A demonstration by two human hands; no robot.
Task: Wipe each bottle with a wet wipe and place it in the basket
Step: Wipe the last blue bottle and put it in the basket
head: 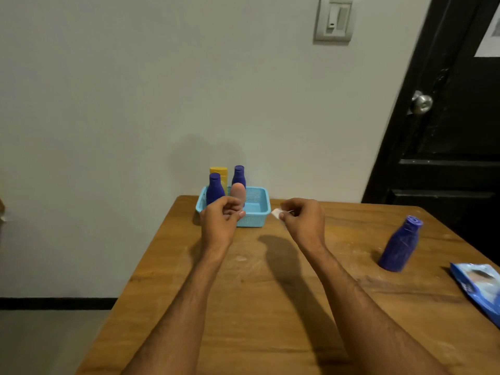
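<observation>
4 bottles (215,188) stand in the basket (259,206); 1 bottle (400,244) stands far right.

The left hand (220,216) covers the basket's (257,205) near-left corner and the lower parts of the front blue bottle (214,188) and the pink bottle (238,191). The yellow bottle (220,173) shows only its top behind them. The wet wipe (276,213) is largely concealed in the right hand (304,217). The blue packet (480,286) and the surface (270,307) are cut off by the picture's edges; the packet's print is illegible.

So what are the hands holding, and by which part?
The right hand pinches a white wet wipe by one end. The left hand has curled fingers and holds nothing.
</observation>
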